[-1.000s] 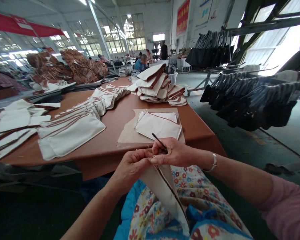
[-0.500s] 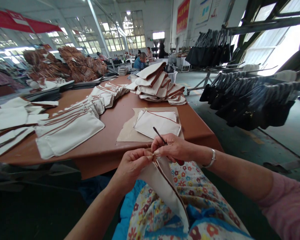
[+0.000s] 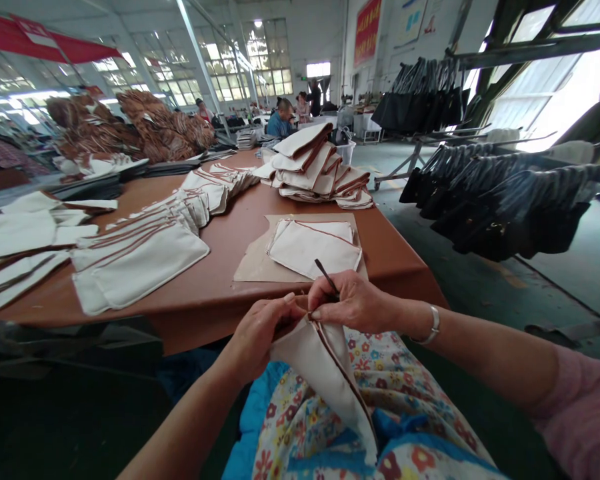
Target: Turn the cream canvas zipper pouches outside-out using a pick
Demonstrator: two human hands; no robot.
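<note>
A cream canvas pouch (image 3: 325,373) with brown piping lies across my lap, over a flowered apron. My left hand (image 3: 260,330) pinches its top corner from the left. My right hand (image 3: 353,303) grips the same corner from the right and also holds a thin dark tool (image 3: 325,272) that sticks up past the fingers. The two hands touch at the corner. Just beyond them, a finished cream pouch (image 3: 315,248) lies on a brown paper sheet (image 3: 255,263) near the table's front edge.
The brown table (image 3: 230,233) carries a row of cream pouches (image 3: 145,247) on the left and a stack (image 3: 315,170) at the back. Dark bags hang on racks (image 3: 495,200) to the right. Other people work far behind.
The pouch corner and both hands have shifted slightly; the dark tool now tilts lower and closer to my right fingers. The view has drifted a little.
</note>
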